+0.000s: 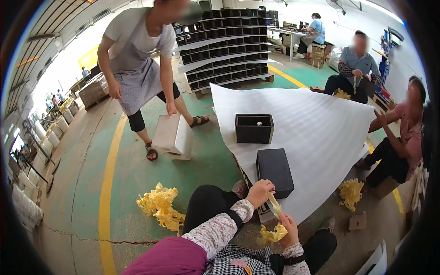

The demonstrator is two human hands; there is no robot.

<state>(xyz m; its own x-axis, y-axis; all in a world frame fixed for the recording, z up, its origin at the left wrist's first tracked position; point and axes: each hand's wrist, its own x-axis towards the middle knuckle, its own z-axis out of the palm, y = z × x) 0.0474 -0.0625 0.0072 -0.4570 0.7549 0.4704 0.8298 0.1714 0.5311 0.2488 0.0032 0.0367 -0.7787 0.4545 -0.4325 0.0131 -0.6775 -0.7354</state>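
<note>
Just in front of my lap, a pale yellow tape strip [275,205] stretches between my two hands. My left hand [260,192] pinches its upper end, close to the near corner of a black box [275,172]. Lower down, my right hand [289,230] is closed round the other end, with a crumpled yellow tape tangle [273,234] hanging beside the fingers. The black box lies on a white foam sheet [316,137]. Beyond it on the same sheet stands a second black box [254,129], open on top, with a small white thing inside.
At left, a standing person grips a whitish box [173,137] above the green floor. Yellow tape heaps lie on the floor at left [161,207] and right [351,194]. Seated people work at right. Behind rises a pallet stack of black compartmented pieces [224,50].
</note>
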